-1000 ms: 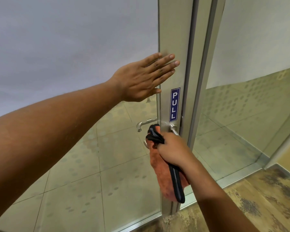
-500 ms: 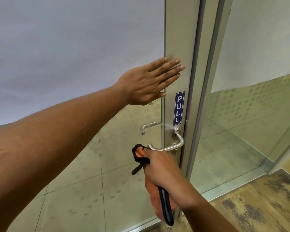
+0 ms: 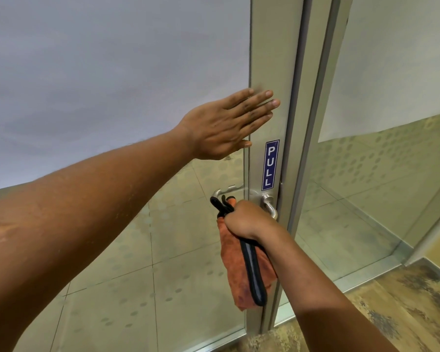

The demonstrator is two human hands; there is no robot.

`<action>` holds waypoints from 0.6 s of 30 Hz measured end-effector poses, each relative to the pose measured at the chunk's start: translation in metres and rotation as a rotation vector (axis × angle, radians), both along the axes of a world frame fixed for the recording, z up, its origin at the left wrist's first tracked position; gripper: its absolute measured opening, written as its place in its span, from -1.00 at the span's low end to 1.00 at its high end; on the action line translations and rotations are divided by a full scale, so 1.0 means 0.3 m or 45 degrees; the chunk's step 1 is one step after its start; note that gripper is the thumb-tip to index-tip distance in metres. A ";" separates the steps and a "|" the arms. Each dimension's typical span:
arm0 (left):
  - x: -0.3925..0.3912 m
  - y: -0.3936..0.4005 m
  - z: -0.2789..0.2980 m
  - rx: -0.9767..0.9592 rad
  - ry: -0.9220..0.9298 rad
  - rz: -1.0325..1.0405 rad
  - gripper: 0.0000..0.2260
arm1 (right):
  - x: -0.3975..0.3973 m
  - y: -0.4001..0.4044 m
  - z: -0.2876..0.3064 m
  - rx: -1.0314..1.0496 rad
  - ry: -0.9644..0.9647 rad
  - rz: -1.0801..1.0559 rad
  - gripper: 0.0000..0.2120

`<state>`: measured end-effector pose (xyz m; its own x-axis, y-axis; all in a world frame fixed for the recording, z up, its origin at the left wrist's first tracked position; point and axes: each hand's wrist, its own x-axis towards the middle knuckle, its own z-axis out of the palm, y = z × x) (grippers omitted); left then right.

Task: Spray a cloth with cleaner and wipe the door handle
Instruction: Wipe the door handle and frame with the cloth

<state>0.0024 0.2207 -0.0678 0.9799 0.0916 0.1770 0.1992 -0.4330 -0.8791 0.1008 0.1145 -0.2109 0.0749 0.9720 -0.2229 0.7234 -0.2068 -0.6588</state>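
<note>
The right hand (image 3: 249, 218), low and right of centre in the frame, is clenched around the cloth (image 3: 241, 270) and wrapped over the handle (image 3: 269, 207), so the cloth lies pressed between palm and lever. The cloth is orange with a black strip along it; a knot of it pokes out at the hand's left side, and the rest hangs straight down below the fist, in front of the door's metal stile (image 3: 272, 72). Only the handle's root shows, a curved steel neck just right of the knuckles where it meets the stile; the grip itself is hidden under the fist. Judging by that neck, the lever's long axis runs roughly level, leftward from the stile, so a wipe should travel sideways along it, and this hand is plainly the nearer one. A second lever (image 3: 224, 190) shows through the glass (image 3: 137, 250), just above and left of the fist, on the far side of the door. Above, near the frame's centre, the left hand (image 3: 229, 125) lies flat with straight fingers, its tips on the stile and its palm over the frosted pane, apparently steadying the door. A blue PULL sign (image 3: 269, 165) sits between the two hands. No spray bottle is in view.
</note>
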 end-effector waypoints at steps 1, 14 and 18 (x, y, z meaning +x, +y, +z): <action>0.001 0.000 -0.001 0.003 0.005 0.002 -0.40 | -0.003 0.004 0.002 -0.003 -0.011 0.001 -0.75; -0.001 0.018 -0.007 -0.026 -0.020 -0.023 -0.39 | -0.004 -0.121 -0.080 0.202 0.459 -0.272 -0.78; 0.000 0.018 -0.009 -0.033 -0.022 -0.028 -0.39 | 0.002 -0.113 -0.078 0.182 0.380 -0.225 -0.81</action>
<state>0.0025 0.2261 -0.0706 0.9785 0.0744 0.1922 0.2046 -0.4599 -0.8641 0.1013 0.0806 -0.2343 0.1965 0.9727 -0.1230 0.4568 -0.2019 -0.8664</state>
